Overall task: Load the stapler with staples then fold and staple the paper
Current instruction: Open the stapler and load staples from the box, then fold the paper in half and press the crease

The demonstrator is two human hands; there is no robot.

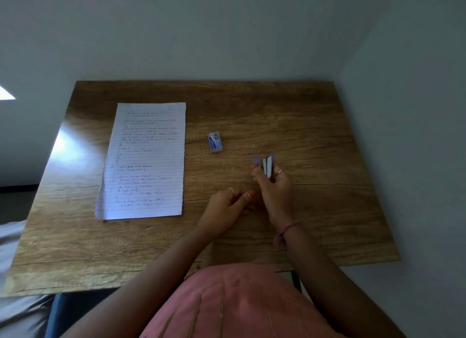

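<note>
My right hand grips a small purple and white stapler, lifted above the table with its front end pointing away from me. Its parts look spread apart. My left hand rests on the wooden table just left of the right hand, its fingers loosely curled with nothing seen in them. A small blue and white staple box lies on the table beyond both hands. A lined sheet of paper with handwriting lies flat on the left part of the table.
The table stands against a grey wall at the back and right. A pale fabric surface lies beyond the table's left edge. Bare wood shows to the right of the stapler and in front of the paper.
</note>
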